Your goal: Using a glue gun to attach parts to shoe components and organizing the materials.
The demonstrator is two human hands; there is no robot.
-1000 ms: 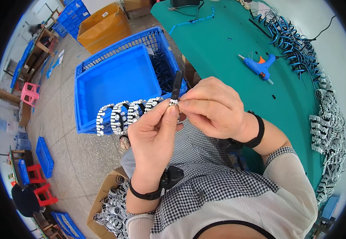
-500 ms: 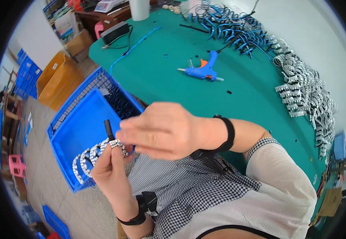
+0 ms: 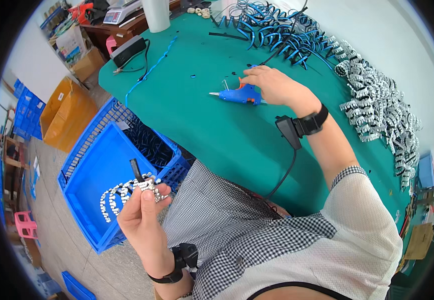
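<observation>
My left hand [image 3: 144, 217] pinches a coiled silver-and-black beaded strip [image 3: 114, 197] between thumb and fingers. From the top of the grip a flat black end piece [image 3: 136, 170] sticks up. Over at the table, my right hand [image 3: 279, 87] is above the handle of a blue glue gun [image 3: 241, 94] with an orange trigger. Its fingers stretch across the handle, and I cannot tell whether they touch it; the thumb is hidden. The gun lies on the green table with its nozzle pointing left.
A blue tray [image 3: 94, 167] sits on a blue crate [image 3: 174, 162] holding dark coils, below my left hand. Blue-and-black spirals [image 3: 277, 30] and a heap of silver-and-black coils [image 3: 377, 102] line the far and right edges of the green table [image 3: 197, 115]. A black power adapter [image 3: 129, 51] lies at the far left.
My right hand has left the beaded strip and moved up and right to the glue gun. The left hand still holds the strip. The whole view has shifted slightly.
</observation>
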